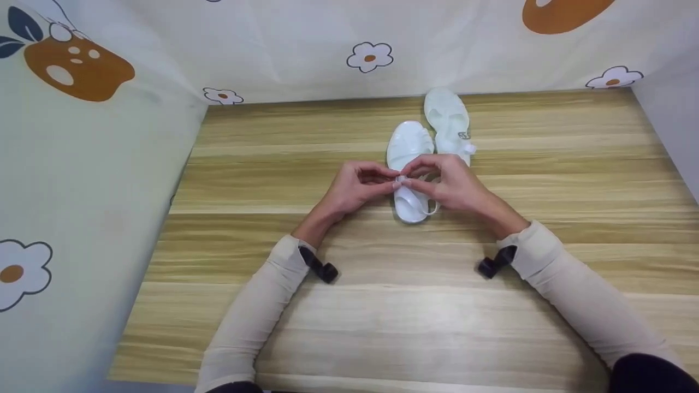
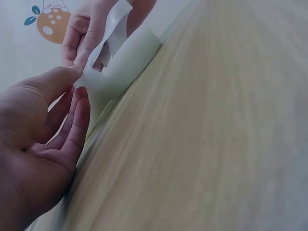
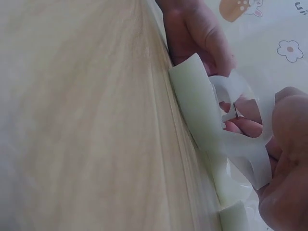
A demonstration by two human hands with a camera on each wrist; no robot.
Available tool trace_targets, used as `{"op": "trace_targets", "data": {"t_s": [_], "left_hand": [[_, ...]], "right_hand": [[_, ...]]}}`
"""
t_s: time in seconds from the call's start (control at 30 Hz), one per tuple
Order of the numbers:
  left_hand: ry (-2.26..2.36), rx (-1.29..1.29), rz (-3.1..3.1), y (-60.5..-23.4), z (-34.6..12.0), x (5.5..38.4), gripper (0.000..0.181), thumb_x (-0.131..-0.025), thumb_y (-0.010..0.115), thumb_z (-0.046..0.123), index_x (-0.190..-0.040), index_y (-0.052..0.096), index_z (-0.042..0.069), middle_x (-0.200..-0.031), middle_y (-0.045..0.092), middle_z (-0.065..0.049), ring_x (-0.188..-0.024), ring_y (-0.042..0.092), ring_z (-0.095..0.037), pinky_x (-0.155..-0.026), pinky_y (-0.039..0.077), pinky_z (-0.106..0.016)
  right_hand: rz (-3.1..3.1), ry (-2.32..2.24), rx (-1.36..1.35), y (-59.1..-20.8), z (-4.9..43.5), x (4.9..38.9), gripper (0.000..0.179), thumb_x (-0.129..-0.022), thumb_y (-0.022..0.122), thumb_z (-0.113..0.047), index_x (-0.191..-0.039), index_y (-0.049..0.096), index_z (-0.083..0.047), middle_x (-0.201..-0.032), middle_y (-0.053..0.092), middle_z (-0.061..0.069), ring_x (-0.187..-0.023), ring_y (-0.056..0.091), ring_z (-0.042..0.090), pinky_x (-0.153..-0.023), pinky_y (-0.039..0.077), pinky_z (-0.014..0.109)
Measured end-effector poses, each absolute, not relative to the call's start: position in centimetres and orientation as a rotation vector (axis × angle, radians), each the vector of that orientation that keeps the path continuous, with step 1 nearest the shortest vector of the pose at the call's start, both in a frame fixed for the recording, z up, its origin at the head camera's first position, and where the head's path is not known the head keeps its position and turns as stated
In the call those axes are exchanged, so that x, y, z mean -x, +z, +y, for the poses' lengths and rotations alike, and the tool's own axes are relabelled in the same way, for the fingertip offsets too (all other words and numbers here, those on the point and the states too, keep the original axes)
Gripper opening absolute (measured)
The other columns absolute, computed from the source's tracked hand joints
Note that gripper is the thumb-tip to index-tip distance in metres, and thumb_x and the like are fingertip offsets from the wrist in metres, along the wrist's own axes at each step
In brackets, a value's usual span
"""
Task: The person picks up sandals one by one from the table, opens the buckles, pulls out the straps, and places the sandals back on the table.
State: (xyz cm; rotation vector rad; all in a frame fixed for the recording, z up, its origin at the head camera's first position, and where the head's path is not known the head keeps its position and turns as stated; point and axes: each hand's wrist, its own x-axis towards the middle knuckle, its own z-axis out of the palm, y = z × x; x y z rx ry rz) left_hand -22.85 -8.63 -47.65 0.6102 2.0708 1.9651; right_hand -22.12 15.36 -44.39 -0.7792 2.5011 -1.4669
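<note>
The left hand [image 1: 356,188] and right hand [image 1: 452,183] pinch the near sandal [image 1: 408,144] by its strap [image 2: 115,23]; its mate [image 1: 449,123] lies toward one o'clock. The thin strap might slip loose if either pinch slackens.

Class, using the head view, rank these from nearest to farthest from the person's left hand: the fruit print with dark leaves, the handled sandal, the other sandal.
1. Handled sandal: at the tips of the left hand.
2. Other sandal: up and right of the first.
3. Fruit print: upper left, on the wall.
</note>
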Motion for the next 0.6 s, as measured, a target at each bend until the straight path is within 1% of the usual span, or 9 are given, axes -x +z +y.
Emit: {"op": "trace_targets", "data": {"t_s": [0.2,0.33,0.43,0.6], "left_hand": [[1.955,-0.608,2.073,-47.6,-8.7,22.7,0.026,-0.083,0.084,0.018,-0.106,0.078,0.009,-0.103,0.077,-0.009,-0.095,0.074,-0.024,-0.085,0.060,-0.035],[1.956,-0.612,2.089,-47.6,-8.7,22.7,0.026,-0.082,0.084,0.020,-0.105,0.078,0.011,-0.103,0.077,-0.008,-0.095,0.075,-0.024,-0.085,0.060,-0.037],[1.960,-0.606,2.098,-47.6,-8.7,22.8,0.025,-0.082,0.084,0.020,-0.104,0.079,0.011,-0.102,0.077,-0.008,-0.095,0.075,-0.024,-0.086,0.060,-0.036],[1.959,-0.594,2.101,-47.5,-8.6,22.7,0.025,-0.082,0.084,0.016,-0.105,0.078,0.007,-0.102,0.077,-0.009,-0.095,0.075,-0.024,-0.085,0.060,-0.034]], "right_hand": [[2.472,-1.455,0.752,-42.6,14.9,21.0,0.017,-0.094,0.071,-0.014,-0.107,0.071,-0.004,-0.106,0.076,0.007,-0.105,0.072,0.019,-0.087,0.055,0.028],[2.460,-1.467,0.747,-43.2,15.1,21.4,0.019,-0.093,0.074,-0.027,-0.106,0.073,-0.014,-0.103,0.076,-0.001,-0.102,0.072,0.013,-0.085,0.056,0.026],[2.451,-1.495,0.746,-44.0,15.2,21.8,0.020,-0.090,0.076,-0.034,-0.105,0.073,-0.020,-0.101,0.076,-0.007,-0.099,0.072,0.010,-0.083,0.056,0.024],[2.461,-1.495,0.743,-42.7,14.7,20.9,0.017,-0.093,0.073,-0.018,-0.106,0.071,-0.008,-0.102,0.076,0.004,-0.100,0.072,0.017,-0.082,0.055,0.024]]}}
